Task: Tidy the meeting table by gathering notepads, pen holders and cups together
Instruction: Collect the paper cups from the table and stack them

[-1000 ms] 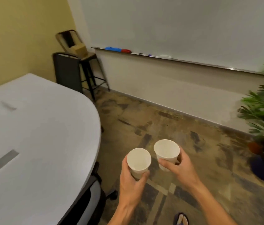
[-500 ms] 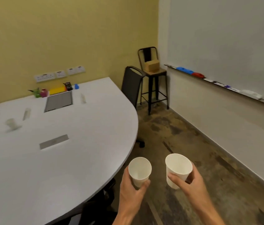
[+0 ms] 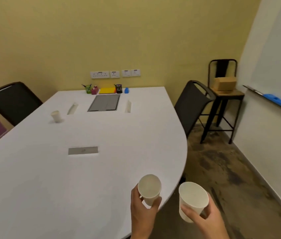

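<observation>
My left hand (image 3: 142,214) grips a white paper cup (image 3: 149,188) above the near right edge of the white meeting table (image 3: 53,169). In my right hand (image 3: 205,219), just off the table over the floor, is a second white paper cup (image 3: 192,199). A third paper cup (image 3: 55,116) stands alone on the table's left side. At the far end, by the wall, sit a green pen holder (image 3: 88,88), a dark red small box (image 3: 94,91), a yellow notepad (image 3: 107,90), a black pen holder (image 3: 119,88) and a small blue object (image 3: 126,90).
A grey cable hatch (image 3: 104,104) and a smaller grey plate (image 3: 82,150) are set into the tabletop. Black chairs stand at the left (image 3: 12,100) and right (image 3: 192,104). A black stool (image 3: 222,102) carrying a cardboard box (image 3: 224,83) stands by the whiteboard wall.
The view has swung left from the whiteboard and floor onto the table. Both hands, each still holding its cup, now sit at the table's near right edge.
</observation>
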The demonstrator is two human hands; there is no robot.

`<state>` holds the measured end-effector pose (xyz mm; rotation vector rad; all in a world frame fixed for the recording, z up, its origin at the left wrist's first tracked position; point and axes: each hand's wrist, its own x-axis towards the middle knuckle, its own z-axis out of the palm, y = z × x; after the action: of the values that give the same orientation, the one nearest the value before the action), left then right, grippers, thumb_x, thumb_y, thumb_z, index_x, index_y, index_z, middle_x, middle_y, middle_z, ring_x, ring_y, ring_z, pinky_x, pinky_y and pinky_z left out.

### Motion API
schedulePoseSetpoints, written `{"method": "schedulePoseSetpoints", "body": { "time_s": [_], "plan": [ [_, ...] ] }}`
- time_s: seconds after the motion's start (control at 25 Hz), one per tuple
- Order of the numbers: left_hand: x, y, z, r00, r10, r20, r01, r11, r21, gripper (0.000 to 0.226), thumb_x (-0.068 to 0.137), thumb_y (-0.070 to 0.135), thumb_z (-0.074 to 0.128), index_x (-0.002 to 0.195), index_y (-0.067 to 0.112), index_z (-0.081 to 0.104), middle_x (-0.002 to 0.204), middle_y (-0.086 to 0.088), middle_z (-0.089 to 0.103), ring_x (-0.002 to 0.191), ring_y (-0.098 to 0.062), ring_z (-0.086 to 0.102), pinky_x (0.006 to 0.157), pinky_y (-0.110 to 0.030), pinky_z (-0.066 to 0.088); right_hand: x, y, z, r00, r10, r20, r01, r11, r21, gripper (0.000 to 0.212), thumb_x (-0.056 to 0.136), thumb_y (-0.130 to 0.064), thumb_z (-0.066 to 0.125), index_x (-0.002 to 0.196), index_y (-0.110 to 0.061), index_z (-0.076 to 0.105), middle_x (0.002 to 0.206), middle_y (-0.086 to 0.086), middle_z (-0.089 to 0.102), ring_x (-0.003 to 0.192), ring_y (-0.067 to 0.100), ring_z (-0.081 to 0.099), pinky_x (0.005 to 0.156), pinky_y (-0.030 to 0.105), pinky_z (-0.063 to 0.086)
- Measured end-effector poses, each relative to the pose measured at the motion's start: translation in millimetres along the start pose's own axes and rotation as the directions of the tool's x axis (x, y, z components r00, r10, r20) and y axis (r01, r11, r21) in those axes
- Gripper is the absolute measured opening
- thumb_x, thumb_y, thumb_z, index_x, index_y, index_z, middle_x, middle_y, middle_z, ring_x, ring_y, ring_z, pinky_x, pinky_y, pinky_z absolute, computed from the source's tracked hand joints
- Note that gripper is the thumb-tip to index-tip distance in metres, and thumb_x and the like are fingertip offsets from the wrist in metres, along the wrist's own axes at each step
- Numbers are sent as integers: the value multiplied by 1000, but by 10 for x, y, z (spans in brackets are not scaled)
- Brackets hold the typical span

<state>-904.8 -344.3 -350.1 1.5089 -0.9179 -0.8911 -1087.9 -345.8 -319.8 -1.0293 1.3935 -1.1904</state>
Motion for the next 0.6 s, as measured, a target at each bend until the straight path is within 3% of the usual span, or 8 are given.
{"method": "schedulePoseSetpoints", "body": {
  "time_s": [0.12, 0.2, 0.28, 0.44, 0.6],
  "plan": [
    [838, -139, 99, 996, -36, -81, 36, 999, 8, 77, 69, 21, 89, 127, 41, 43, 124, 23, 52, 111, -8, 55, 85, -13, 46, 869, 24, 293, 996, 21, 90, -18, 999, -39, 64, 59, -7, 94, 107, -35, 62, 97, -14, 71, 95, 9, 63, 70, 21, 46],
    [1361, -180, -9, 985, -58, -161, 62, 998, 22, 73, 69, 19, 88, 125, 39, 45, 124, 18, 55, 112, -9, 56, 88, -16, 48, 1368, -48, 595, 985, 30, 168, -16, 996, -84, 66, 61, 2, 91, 111, -31, 64, 96, -14, 74, 100, 14, 66, 74, 26, 50],
    [1792, -221, -146, 969, -112, -220, 127, 990, 56, 73, 70, 18, 88, 129, 30, 47, 126, 11, 57, 112, -13, 57, 93, -25, 50, 1701, -59, 826, 972, 43, 233, -21, 995, -98, 68, 63, 3, 90, 115, -32, 63, 97, -17, 73, 104, 13, 65, 78, 30, 51],
    [2684, -405, -367, 926, -191, -325, 232, 968, 91, 74, 71, 11, 87, 133, 13, 48, 129, -4, 58, 117, -25, 56, 100, -42, 48, 2238, -38, 1207, 936, 70, 346, -27, 992, -125, 70, 65, -1, 90, 118, -36, 61, 103, -24, 69, 97, -4, 64, 78, 30, 52],
    [3223, -646, -546, 898, -263, -352, 316, 943, 101, 71, 72, 8, 86, 132, 11, 49, 127, -5, 59, 116, -26, 55, 100, -40, 47, 2509, 108, 1293, 921, 119, 370, -63, 985, -161, 72, 66, -4, 90, 119, -42, 60, 109, -23, 67, 101, -5, 62, 81, 30, 52]
  ]
}}
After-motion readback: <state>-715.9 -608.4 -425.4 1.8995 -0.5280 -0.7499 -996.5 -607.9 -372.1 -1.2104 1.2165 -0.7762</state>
